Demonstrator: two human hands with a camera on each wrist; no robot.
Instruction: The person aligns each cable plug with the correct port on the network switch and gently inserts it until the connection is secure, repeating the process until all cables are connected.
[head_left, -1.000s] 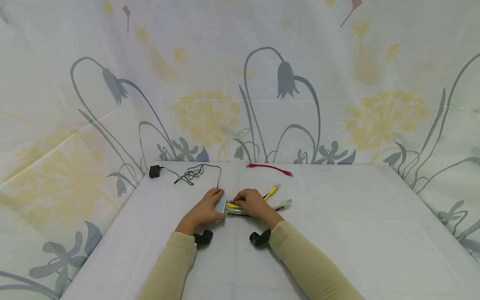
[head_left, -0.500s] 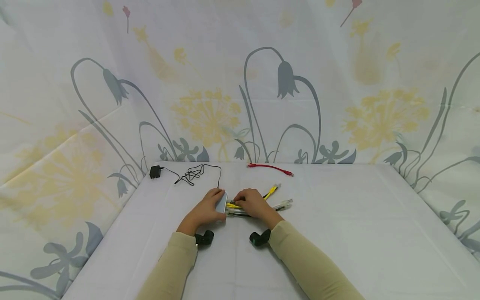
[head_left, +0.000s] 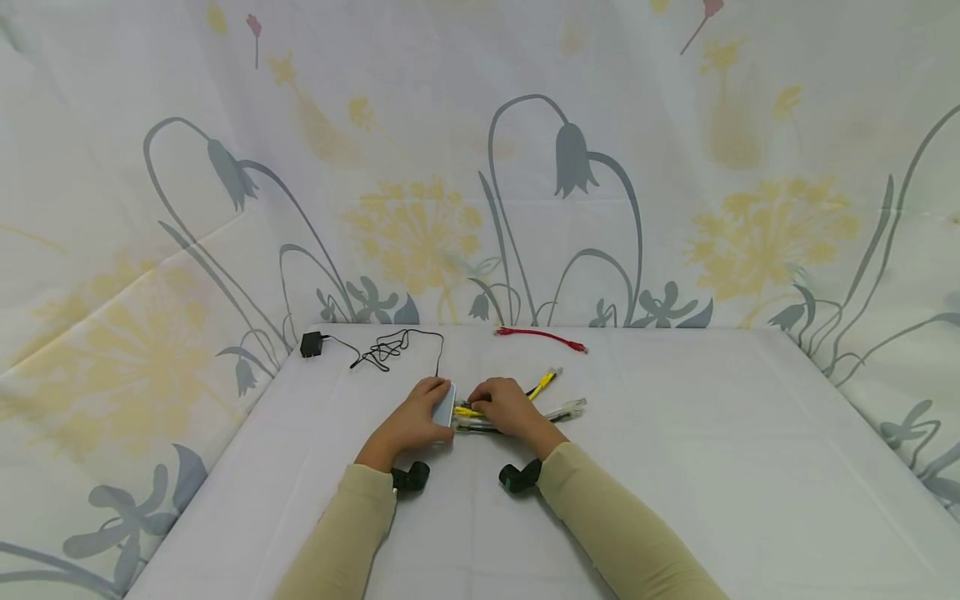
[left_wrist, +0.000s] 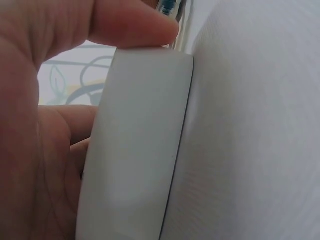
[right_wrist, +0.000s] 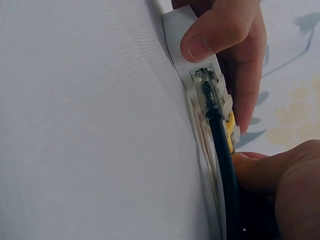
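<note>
My left hand grips a small white network switch between thumb and fingers, on the table. In the left wrist view the blank side of the switch shows, with the thumb across its end. Several network cables meet its right side. In the right wrist view a dark cable has its clear plug in a port, with a yellow plug beyond. My right hand pinches a network cable close to the ports; its fingertips partly hide that cable's end.
A short red network cable lies at the back of the table. Back left is a black power adapter, its thin tangled cord running to the switch. Loose ends of a yellow cable and clear-booted cables lie right.
</note>
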